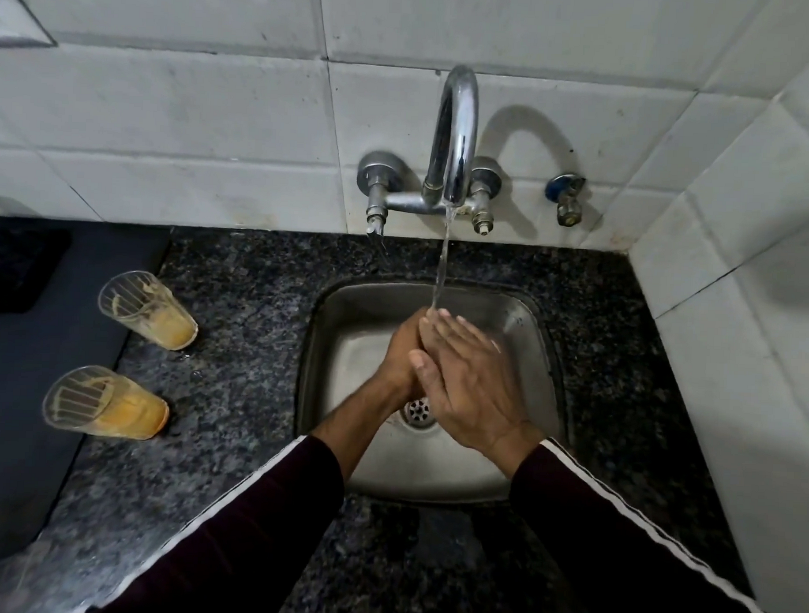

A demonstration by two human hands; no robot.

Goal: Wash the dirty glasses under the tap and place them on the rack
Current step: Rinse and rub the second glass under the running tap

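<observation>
Two dirty ribbed glasses with orange residue stand on the granite counter left of the sink, one farther back (pixel 148 309) and one nearer (pixel 106 402). Both of my hands are over the steel sink (pixel 343 313), pressed together under the water stream from the chrome tap (pixel 454 138). My right hand (pixel 471 386) lies flat over my left hand (pixel 403 352), fingers straight. Neither hand holds a glass. No rack is in view.
A dark mat (pixel 28 385) covers the counter at the left edge beside the glasses. White tiled walls close in behind and on the right. A small blue-handled valve (pixel 566 197) sticks out of the wall right of the tap. The drain (pixel 418 410) shows between my wrists.
</observation>
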